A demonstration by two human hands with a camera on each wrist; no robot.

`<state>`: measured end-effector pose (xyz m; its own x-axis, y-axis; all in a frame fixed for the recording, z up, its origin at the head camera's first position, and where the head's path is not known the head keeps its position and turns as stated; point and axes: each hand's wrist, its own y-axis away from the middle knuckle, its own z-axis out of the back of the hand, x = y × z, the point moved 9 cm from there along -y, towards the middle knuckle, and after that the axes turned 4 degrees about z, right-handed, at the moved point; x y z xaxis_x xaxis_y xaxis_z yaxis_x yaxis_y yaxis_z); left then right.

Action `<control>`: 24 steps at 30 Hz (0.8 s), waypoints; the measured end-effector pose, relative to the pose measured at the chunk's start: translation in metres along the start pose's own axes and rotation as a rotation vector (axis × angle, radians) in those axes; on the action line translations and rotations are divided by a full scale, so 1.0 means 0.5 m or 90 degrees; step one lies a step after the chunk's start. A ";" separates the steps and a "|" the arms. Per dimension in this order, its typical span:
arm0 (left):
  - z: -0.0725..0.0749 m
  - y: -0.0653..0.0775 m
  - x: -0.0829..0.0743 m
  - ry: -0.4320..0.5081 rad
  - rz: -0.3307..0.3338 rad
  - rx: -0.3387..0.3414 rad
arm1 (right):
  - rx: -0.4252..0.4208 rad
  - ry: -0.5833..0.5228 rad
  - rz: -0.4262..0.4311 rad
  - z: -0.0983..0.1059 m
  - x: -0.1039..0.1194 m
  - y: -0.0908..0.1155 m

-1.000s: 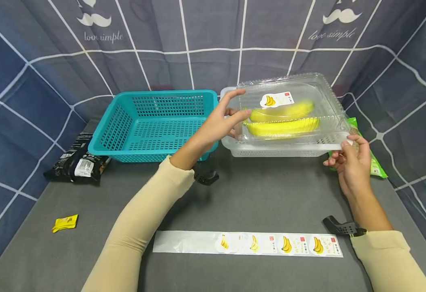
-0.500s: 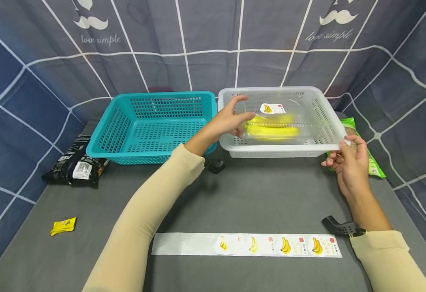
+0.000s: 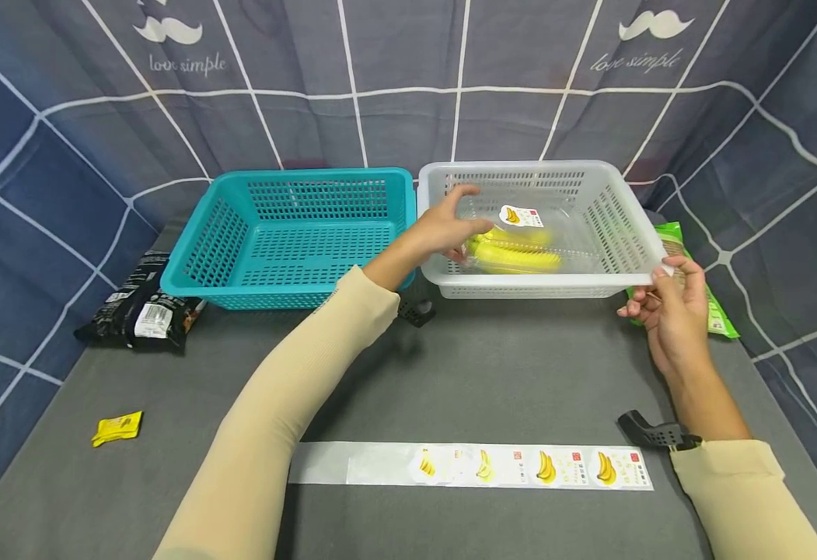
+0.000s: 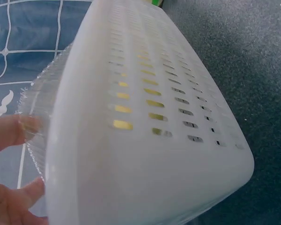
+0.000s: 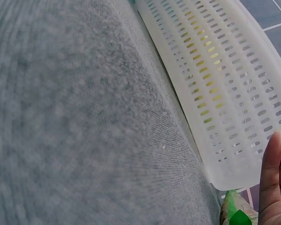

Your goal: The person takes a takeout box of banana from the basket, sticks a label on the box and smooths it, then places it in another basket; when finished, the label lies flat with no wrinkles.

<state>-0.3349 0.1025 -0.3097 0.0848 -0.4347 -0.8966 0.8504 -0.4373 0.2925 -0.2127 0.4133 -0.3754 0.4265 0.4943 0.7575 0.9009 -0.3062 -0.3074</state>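
A clear plastic clamshell box (image 3: 576, 232) with yellow bananas (image 3: 516, 253) and a banana label (image 3: 521, 216) inside or on its lid lies within the white basket (image 3: 625, 206). My left hand (image 3: 446, 227) reaches over the basket's left rim and grips the box's left end, thumb and fingers spread along its edge. In the left wrist view the fingers touch the box's ridged rim (image 4: 44, 82). My right hand (image 3: 674, 307) pinches the basket's front right corner. Through the basket's slots, yellow shows in both wrist views.
A teal basket (image 3: 289, 299) stands left of the white one. Black packets (image 3: 145, 311) lie at the left, a green packet (image 3: 719, 311) behind my right hand. A small yellow packet (image 3: 117, 428) and a strip of banana labels (image 3: 471, 465) lie nearer. A curtain (image 3: 408, 70) hangs behind.
My left hand has lowered the clear box from above the white basket's rim down into the basket. The right hand stays at the basket's corner.
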 end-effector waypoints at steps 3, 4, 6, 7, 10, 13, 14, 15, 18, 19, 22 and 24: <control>-0.001 -0.001 0.000 -0.030 0.003 -0.002 | 0.002 0.008 0.002 0.000 -0.002 -0.001; -0.002 -0.001 0.000 -0.041 0.004 -0.003 | 0.002 0.010 0.003 0.001 -0.002 -0.002; -0.004 -0.003 -0.001 -0.069 0.001 -0.008 | 0.000 0.012 0.002 0.001 -0.002 -0.002; -0.005 -0.004 -0.001 -0.089 0.001 -0.012 | -0.001 0.012 0.002 0.002 -0.002 -0.002; -0.012 -0.006 -0.004 -0.178 -0.006 -0.033 | -0.003 0.015 0.002 0.003 0.000 -0.001; -0.022 -0.008 -0.009 -0.298 -0.020 -0.063 | -0.005 0.022 0.003 0.004 0.001 0.000; -0.026 -0.008 -0.011 -0.333 -0.029 -0.074 | -0.005 0.024 0.002 0.005 0.001 0.000; -0.029 -0.008 -0.011 -0.364 -0.032 -0.082 | -0.005 0.026 0.002 0.005 0.000 0.000; -0.035 -0.010 -0.010 -0.425 -0.040 -0.100 | -0.003 0.031 0.001 0.006 0.000 0.001; -0.036 -0.010 -0.010 -0.438 -0.042 -0.104 | -0.003 0.031 0.001 0.006 0.000 0.001; -0.042 -0.009 -0.011 -0.471 -0.052 -0.116 | -0.004 0.037 0.001 0.007 0.000 0.002; -0.046 -0.008 -0.013 -0.483 -0.067 -0.127 | -0.008 0.038 0.000 0.009 0.000 0.004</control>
<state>-0.3272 0.1251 -0.3127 -0.3179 -0.8484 -0.4233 0.9172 -0.3882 0.0894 -0.2105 0.4163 -0.3787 0.4201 0.4448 0.7910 0.9000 -0.3163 -0.3001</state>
